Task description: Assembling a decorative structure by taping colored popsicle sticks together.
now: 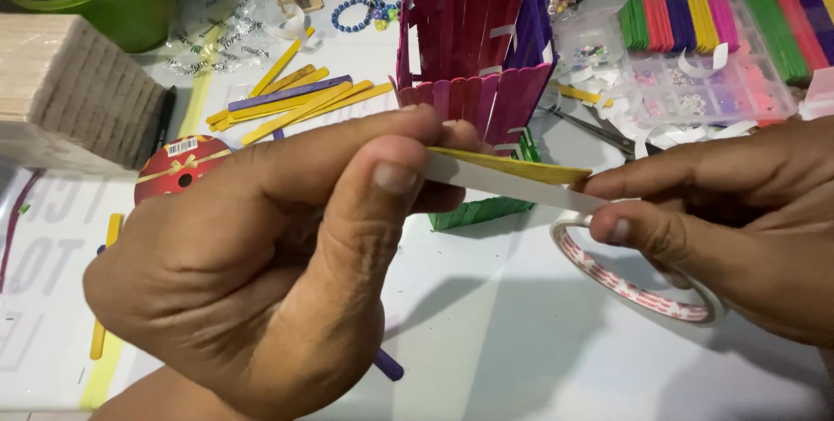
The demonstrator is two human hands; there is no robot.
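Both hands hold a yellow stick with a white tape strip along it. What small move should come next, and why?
Probably the right hand should press the white tape strip flat onto the yellow stick. The left hand pinches one end of both, while at the right end the strip runs slightly below the stick, apparently not stuck down. The tape roll hangs at the right hand.

left hand (261, 273) pinches yellow stick (512, 166) | right hand (738, 221) pulls tape strip (512, 185)

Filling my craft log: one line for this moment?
left hand: pinches yellow stick | right hand: pulls tape strip, holds tape roll
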